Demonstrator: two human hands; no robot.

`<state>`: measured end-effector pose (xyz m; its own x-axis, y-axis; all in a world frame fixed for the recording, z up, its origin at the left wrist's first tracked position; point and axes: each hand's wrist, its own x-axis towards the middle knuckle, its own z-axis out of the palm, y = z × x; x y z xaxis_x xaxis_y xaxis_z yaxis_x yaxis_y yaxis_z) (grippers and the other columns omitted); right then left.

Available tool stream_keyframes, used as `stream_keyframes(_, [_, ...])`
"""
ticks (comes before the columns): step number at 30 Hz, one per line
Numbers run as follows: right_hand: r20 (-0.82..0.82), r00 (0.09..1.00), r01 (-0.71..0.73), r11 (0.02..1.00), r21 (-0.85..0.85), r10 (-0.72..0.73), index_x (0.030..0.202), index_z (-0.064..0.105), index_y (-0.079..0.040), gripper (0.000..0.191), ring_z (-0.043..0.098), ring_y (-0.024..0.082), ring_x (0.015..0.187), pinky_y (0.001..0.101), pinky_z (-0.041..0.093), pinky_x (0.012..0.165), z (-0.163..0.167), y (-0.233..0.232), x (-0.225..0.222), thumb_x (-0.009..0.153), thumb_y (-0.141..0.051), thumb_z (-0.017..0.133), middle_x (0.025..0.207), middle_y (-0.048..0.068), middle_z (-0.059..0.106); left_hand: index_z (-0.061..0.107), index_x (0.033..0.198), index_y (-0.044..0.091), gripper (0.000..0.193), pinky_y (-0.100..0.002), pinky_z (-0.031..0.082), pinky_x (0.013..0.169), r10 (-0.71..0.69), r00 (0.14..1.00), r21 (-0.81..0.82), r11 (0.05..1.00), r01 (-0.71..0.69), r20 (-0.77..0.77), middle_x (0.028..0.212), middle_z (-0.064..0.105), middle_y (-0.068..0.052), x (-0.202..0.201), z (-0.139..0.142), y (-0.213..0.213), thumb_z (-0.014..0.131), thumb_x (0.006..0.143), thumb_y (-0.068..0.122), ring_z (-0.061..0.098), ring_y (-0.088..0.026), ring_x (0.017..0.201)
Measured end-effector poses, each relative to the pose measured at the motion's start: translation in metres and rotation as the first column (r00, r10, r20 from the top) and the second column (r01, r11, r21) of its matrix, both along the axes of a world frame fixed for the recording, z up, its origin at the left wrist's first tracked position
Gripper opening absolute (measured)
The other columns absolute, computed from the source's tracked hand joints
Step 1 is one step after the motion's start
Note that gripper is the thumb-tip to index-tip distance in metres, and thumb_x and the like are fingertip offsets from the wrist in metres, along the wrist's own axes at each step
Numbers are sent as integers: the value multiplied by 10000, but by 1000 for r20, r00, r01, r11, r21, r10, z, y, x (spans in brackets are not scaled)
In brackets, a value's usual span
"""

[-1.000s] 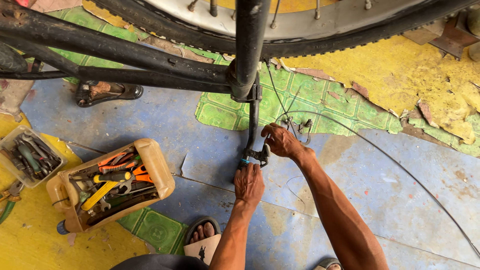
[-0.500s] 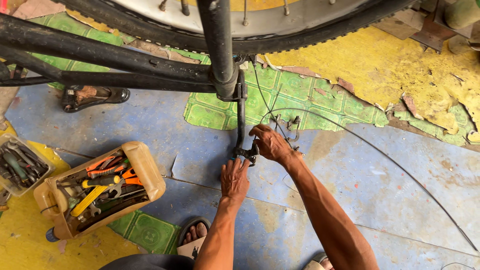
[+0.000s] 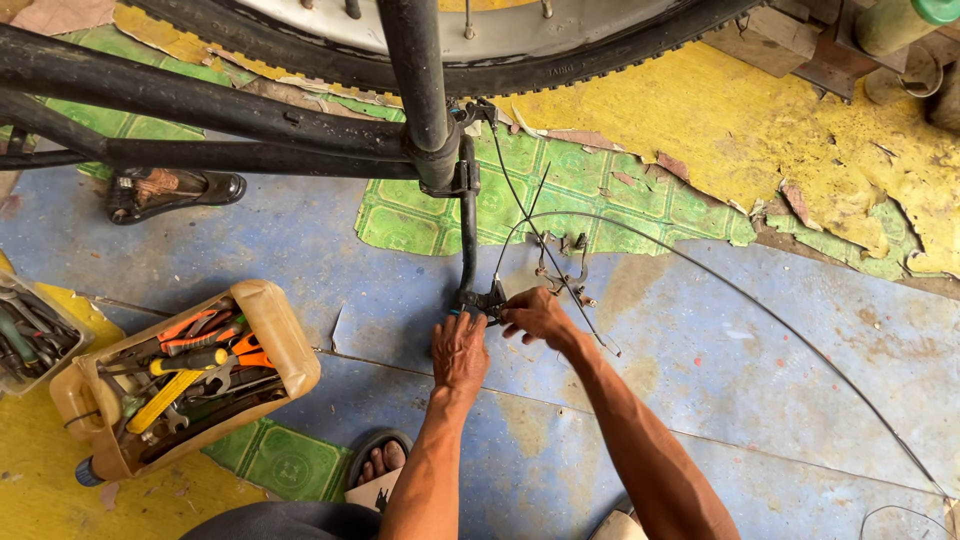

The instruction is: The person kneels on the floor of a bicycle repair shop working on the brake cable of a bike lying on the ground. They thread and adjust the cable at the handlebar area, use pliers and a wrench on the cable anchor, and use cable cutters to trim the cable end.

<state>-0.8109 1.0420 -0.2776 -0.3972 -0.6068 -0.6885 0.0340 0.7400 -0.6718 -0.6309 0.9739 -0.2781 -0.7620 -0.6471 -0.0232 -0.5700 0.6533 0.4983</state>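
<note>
A: Obs. 1, the crank arm (image 3: 468, 225). Orientation?

B: Black, long axis near vertical in the head view. It runs from the bicycle frame (image 3: 200, 110) joint down toward the person, and its lower end carries the pedal fitting (image 3: 482, 300), just above the blue floor (image 3: 700, 350).

A: Hands?

B: Left hand (image 3: 460, 350) lies back-up just below the fitting, fingers curled at its underside; whether it grips, cannot tell. Right hand (image 3: 538, 314) pinches narrowly at the fitting's right side, fingertips on it.

A: Surroundings?

B: Thin cable (image 3: 760, 300) arcs rightward across the floor. Cut-open yellow jug (image 3: 275, 320) of tools sits left of the left forearm. Tyre (image 3: 520, 70) above
</note>
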Motion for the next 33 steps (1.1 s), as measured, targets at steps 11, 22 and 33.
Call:
stream_keyframes(11, [114,870,487,872,-48,-480,967,755,-22,193,638,121,617,302,464,550,-13,4,39,849,-175,754,751,68,716,698,1206,109,413,-528,442,973,-46,999,-37,998,47,18,1179,665,-124,-1,-10,-1,618,822,-17,612,-318,1088])
stream_keyframes(22, [-79,835,459,768,-447,-545,921,724,6,195,629,70,643,246,545,564,-35,16,77,885,-183,757,777,31,721,672,1182,106,409,-478,442,887,-103,993,-5,995,104,55,1101,644,-108,3,-2,-4,676,795,-25,609,-299,1049])
stream_keyframes(33, [71,870,482,812,-331,-488,942,695,-9,166,623,90,647,259,531,571,-37,16,66,877,-153,745,771,26,701,683,1215,112,457,-468,455,887,-61,998,22,998,61,10,1145,656,-127,1,-2,-4,689,783,-35,629,-309,1047])
